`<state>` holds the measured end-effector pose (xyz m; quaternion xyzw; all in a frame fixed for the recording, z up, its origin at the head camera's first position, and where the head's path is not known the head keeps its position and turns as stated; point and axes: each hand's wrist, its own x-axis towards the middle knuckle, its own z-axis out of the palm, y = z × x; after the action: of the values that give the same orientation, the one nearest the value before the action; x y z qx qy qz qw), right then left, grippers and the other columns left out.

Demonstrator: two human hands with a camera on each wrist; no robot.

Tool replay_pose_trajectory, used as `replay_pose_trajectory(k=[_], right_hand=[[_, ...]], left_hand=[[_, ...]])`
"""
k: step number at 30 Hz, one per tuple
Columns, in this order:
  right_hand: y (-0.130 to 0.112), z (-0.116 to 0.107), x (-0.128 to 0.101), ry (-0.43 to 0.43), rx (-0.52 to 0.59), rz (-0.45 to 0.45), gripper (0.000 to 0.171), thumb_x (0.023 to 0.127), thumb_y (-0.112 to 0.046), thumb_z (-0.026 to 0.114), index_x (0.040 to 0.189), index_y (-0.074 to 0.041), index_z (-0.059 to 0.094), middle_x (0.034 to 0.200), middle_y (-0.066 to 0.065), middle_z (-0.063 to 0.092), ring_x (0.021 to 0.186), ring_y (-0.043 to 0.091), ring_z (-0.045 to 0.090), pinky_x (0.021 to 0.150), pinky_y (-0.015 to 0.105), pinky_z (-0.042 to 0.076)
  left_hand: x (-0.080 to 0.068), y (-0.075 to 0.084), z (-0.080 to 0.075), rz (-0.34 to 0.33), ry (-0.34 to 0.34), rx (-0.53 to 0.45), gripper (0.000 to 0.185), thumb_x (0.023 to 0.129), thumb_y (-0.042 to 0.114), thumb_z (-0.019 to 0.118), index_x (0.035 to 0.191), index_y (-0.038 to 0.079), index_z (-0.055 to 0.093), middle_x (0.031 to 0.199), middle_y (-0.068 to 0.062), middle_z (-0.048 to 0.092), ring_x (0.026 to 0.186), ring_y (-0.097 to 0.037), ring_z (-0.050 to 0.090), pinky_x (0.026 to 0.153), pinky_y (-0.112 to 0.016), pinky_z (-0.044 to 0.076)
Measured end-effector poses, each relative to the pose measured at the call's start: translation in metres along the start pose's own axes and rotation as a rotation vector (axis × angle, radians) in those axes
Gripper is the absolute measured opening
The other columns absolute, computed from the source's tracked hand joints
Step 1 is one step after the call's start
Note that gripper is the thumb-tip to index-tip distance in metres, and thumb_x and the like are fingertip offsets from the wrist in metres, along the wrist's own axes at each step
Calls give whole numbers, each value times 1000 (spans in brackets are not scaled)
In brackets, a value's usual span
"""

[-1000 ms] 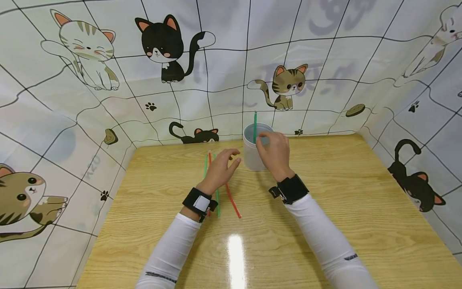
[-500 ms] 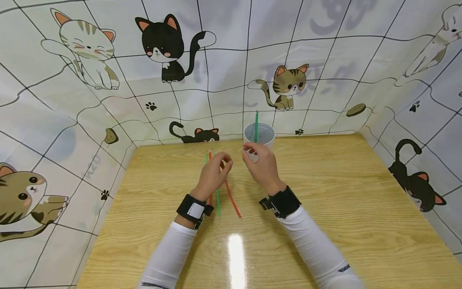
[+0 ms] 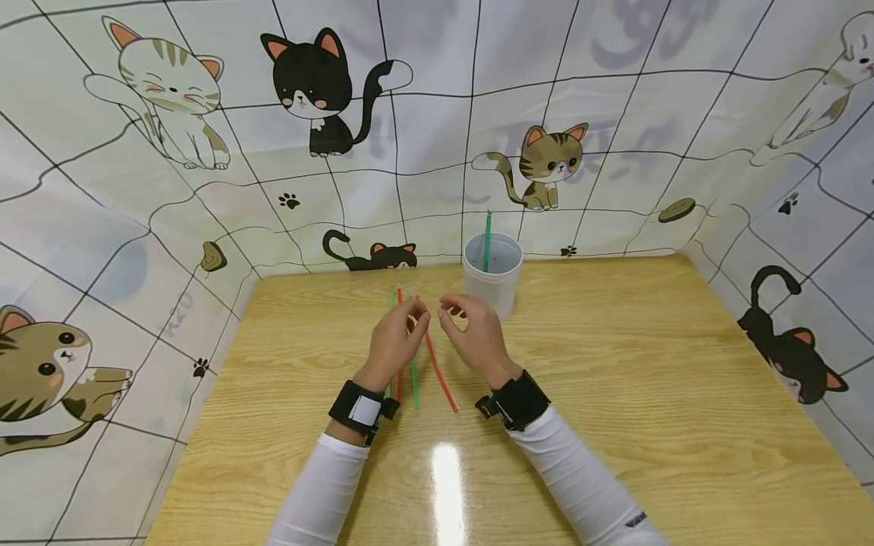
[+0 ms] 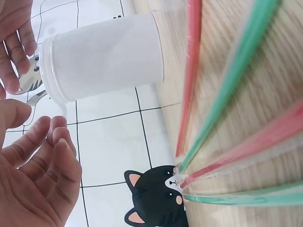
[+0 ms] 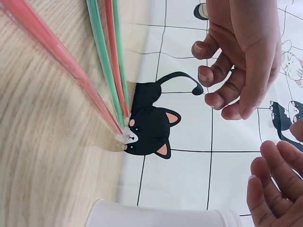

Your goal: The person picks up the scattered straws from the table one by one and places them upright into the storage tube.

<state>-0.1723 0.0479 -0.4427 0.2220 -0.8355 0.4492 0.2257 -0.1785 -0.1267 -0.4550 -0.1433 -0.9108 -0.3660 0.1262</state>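
My left hand [image 3: 396, 337] hovers over several red and green straws in clear wrappers, its fingers loosely bent and holding nothing. Facing it, my right hand [image 3: 478, 337] is also loosely bent with nothing between thumb and fingers, just in front of a white cup [image 3: 492, 292]. The two hands are close together but apart. One green straw [image 3: 487, 243] stands upright in the cup. On the table lie a red straw [image 3: 444, 375] slanting to the right and a green straw [image 3: 414, 379] beside it. Further straws, such as a red straw [image 4: 189, 71], are partly hidden by my left hand in the head view.
The wooden table [image 3: 614, 379] runs back to a wall covering [image 3: 423, 152] printed with cats and grid lines. The cup stands near the table's back edge. Both wrists wear black straps.
My right hand has drawn back from the cup's rim, moving down and left toward my left hand. The left hand has shifted slightly back toward the body. The green straw stays in the cup.
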Motion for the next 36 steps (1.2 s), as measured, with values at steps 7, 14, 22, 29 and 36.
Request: replay_pose_trajectory(k=[7,14,22,29,36], right_hand=[[1,5,-3,-1,15,16,20,98,-13,66,113,-2,72,104,14,74,91,27,67,81,44,56],[4,4,-7,6,33,45,21,99,-13,64,116,-3,71,107,14,74,93,27,67,83,41,54],[6,3,-9,13,35,44,20,100,-14,64,116,-4,71,108,14,74,93,26,66,84,41,53],[10,2,-8,13,36,51,21,99,-14,65,115,-1,71,108,14,74,93,27,67,83,42,54],[12,2,-9,1,46,54,20,100,-12,64,114,0,71,106,15,74,92,28,67,83,43,54]], left_hand=[[-5,-4,-2,-48,16,9,14,103,24,60,105,13,68,91,-2,70,68,-13,59,58,-27,45],[-8,-15,-6,-77,48,9,15,102,22,60,105,11,70,91,-3,70,68,-13,60,58,-27,44],[-11,-30,-13,-108,98,14,15,102,22,60,106,11,70,90,-4,71,65,-14,61,55,-26,42],[-12,-39,-18,-151,118,12,17,102,24,60,105,10,69,90,-7,72,69,-19,65,56,-28,44],[-12,-43,-20,-237,90,42,18,102,26,60,104,10,69,89,-7,71,69,-20,64,55,-28,43]])
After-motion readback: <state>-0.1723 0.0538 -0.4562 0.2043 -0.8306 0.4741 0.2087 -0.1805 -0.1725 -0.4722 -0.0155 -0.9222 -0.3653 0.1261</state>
